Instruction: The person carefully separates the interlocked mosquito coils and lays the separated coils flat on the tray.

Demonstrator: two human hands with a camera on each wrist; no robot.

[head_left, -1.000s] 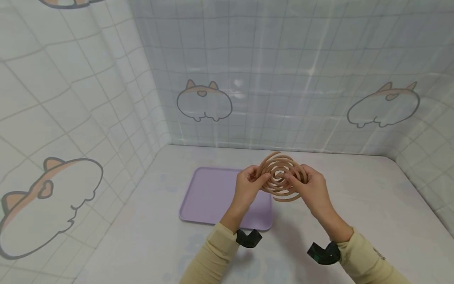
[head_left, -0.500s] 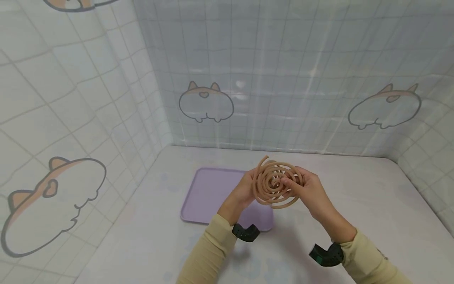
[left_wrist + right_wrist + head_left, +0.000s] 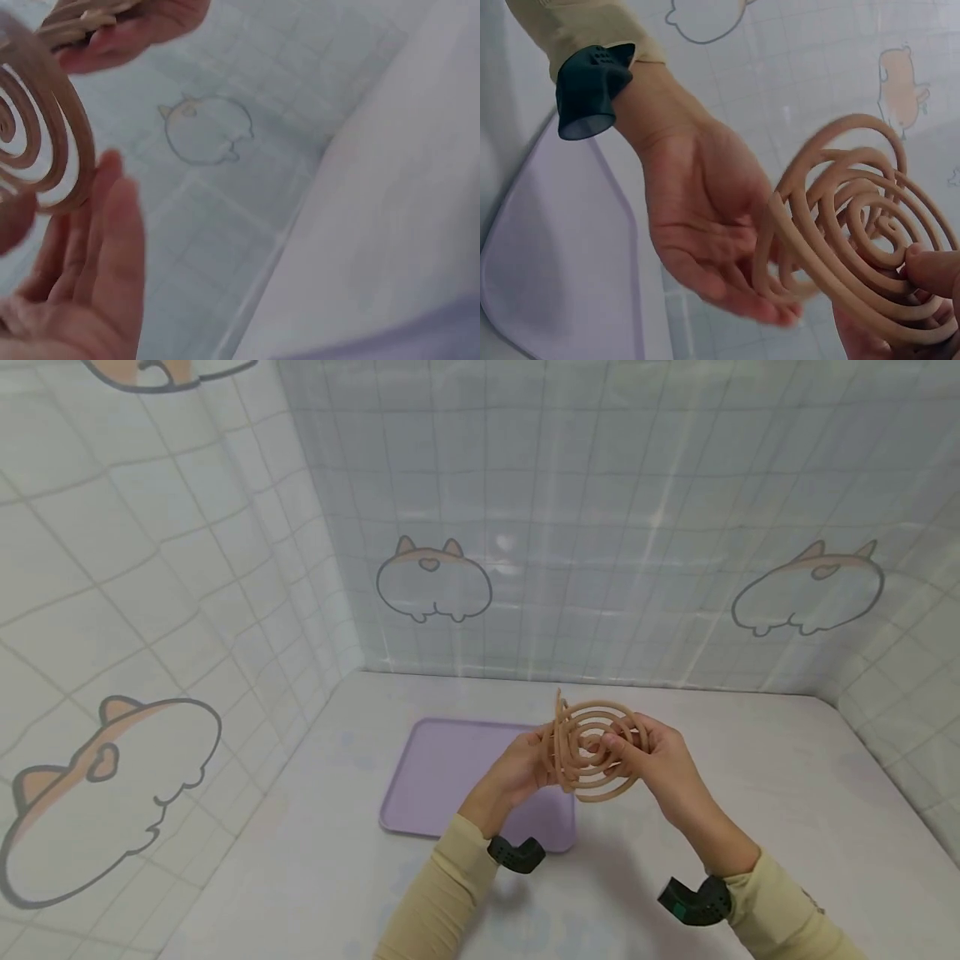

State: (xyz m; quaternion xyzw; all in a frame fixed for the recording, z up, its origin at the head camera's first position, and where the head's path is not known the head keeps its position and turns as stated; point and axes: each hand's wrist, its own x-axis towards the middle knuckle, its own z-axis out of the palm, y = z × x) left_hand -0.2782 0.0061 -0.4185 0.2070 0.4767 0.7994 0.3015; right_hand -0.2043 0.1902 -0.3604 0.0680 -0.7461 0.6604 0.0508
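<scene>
A brown mosquito coil (image 3: 559, 735) is held up above the table, with two spiral layers tilted apart from each other. My right hand (image 3: 670, 770) pinches it near the middle, and in the right wrist view the thumb (image 3: 932, 270) presses on the inner rings. At the coil's left edge is my left hand (image 3: 513, 768), palm up in the right wrist view. Its nearly straight fingers (image 3: 120, 247) touch the outer ring from behind in the left wrist view. Whether the two layers still link at the centre, I cannot tell.
A lilac tray (image 3: 435, 785) lies on the white table (image 3: 300, 860), partly below my left forearm. White tile-patterned sheets with cartoon animals stand behind and at both sides. Dark curved devices sit on the left wrist (image 3: 516, 855) and right wrist (image 3: 697, 902).
My left thumb has gone from the coil's front, and that hand has turned palm up. The left layer has swung edge-on, away from the right layer. My right hand keeps its pinch.
</scene>
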